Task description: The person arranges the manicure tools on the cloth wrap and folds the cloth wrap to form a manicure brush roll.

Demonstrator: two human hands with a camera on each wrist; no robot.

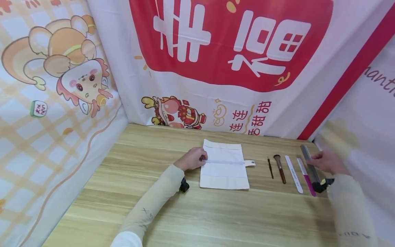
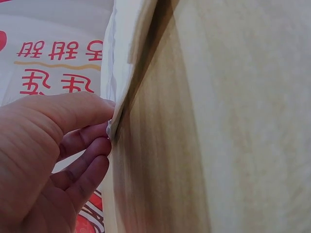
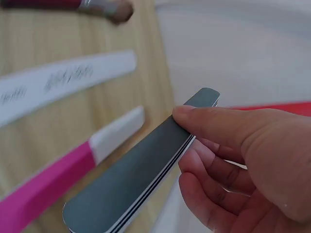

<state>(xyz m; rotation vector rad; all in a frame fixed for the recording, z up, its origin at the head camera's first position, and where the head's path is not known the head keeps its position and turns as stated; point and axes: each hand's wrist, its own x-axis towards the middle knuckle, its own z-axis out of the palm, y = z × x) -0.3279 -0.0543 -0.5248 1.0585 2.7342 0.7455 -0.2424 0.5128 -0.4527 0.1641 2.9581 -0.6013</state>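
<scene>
My right hand (image 1: 328,162) pinches a grey nail buffer (image 3: 141,165) between thumb and fingers, at the right end of a row of tools. Left of it lies a nail file with a magenta handle (image 1: 308,183), then a white nail file (image 1: 294,174). On the table's middle a white cloth pouch (image 1: 223,178) lies spread flat, its snap strap (image 1: 250,163) pointing right. The left hand (image 1: 194,158) pinches the pouch's left edge between thumb and fingertips; the left wrist view shows this edge (image 2: 121,73) close up.
A brush with a reddish-brown handle (image 1: 280,169) and a thin dark brown tool (image 1: 270,168) lie between the pouch and the files. Printed cloth walls (image 1: 172,79) stand behind and at both sides of the wooden table (image 1: 216,216).
</scene>
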